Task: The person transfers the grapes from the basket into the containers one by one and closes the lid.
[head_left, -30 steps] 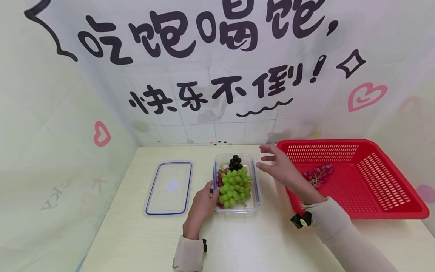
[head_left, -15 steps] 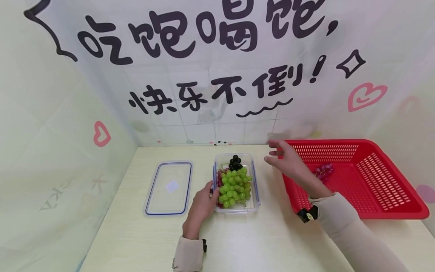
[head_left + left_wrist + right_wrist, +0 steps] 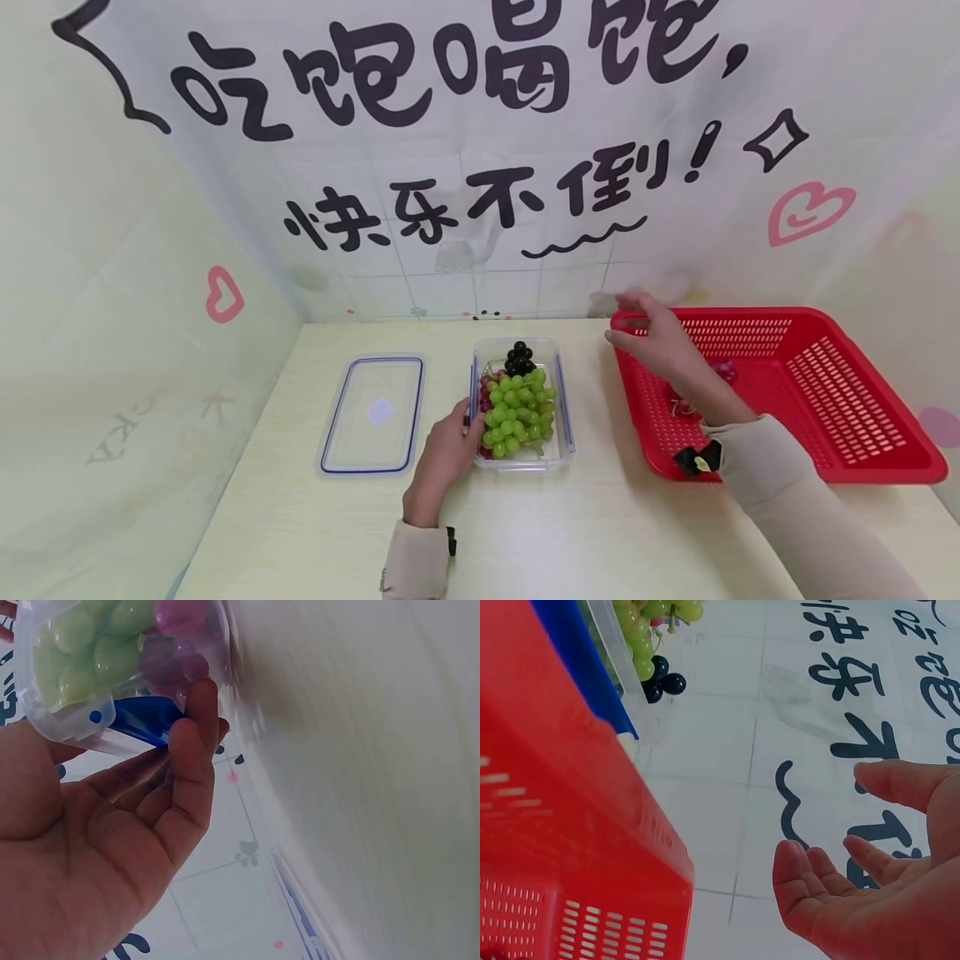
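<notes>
So the clear box (image 3: 522,467) is sitting mid-table, lid off, with green grapes (image 3: 517,414) on top, red grapes (image 3: 486,393) peeking out along the left and a few black grapes (image 3: 520,359) at the far end. My left hand (image 3: 448,442) has hold of the box's left wall, fingers curled in by the blue clip (image 3: 142,718). My right hand (image 3: 667,343) is wide, nothing in it, up over the left side of the red basket (image 3: 795,417), where more purple grapes (image 3: 723,368) show, partly hidden by my arm.

Tips, fwiw: I'd grip just firmly enough to stop sliding, since squeezing harder could flex that thin plastic. With the right I'd stay above the basket's rim so my wrist doesn't snag, and handle bunches by the stem.

Table (image 3: 555,533) is pale wood-look, probably slick. Lid (image 3: 360,417) lies flat, left of the box. Around it, white hangings (image 3: 420,292) with big black Chinese lettering and pink hearts.
</notes>
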Demonstrator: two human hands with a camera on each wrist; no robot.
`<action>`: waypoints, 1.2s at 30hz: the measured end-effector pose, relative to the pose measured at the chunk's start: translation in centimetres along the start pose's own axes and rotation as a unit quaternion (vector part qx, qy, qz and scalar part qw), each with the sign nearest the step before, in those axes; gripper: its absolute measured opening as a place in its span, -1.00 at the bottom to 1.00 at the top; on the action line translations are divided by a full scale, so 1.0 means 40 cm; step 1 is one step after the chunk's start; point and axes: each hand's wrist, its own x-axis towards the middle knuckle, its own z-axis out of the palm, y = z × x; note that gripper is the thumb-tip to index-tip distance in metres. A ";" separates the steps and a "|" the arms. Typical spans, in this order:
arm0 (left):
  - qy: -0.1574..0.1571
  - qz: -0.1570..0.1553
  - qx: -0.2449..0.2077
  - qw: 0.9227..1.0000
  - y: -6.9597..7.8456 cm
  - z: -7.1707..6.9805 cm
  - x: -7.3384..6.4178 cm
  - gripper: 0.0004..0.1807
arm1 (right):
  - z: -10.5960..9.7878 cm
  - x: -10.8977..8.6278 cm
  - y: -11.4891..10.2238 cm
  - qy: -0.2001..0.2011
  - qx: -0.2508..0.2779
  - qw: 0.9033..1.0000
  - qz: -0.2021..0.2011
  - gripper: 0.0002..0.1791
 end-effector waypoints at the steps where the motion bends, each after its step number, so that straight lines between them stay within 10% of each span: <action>1: 0.000 0.000 0.001 1.000 0.000 0.000 0.000 -0.41 | -0.005 0.001 0.004 -0.001 0.005 1.000 0.000 -0.23; 36: -0.008 -0.005 -0.010 1.000 0.001 -0.002 0.000 -0.41 | -0.078 0.039 0.160 0.016 0.017 0.999 0.049 -0.17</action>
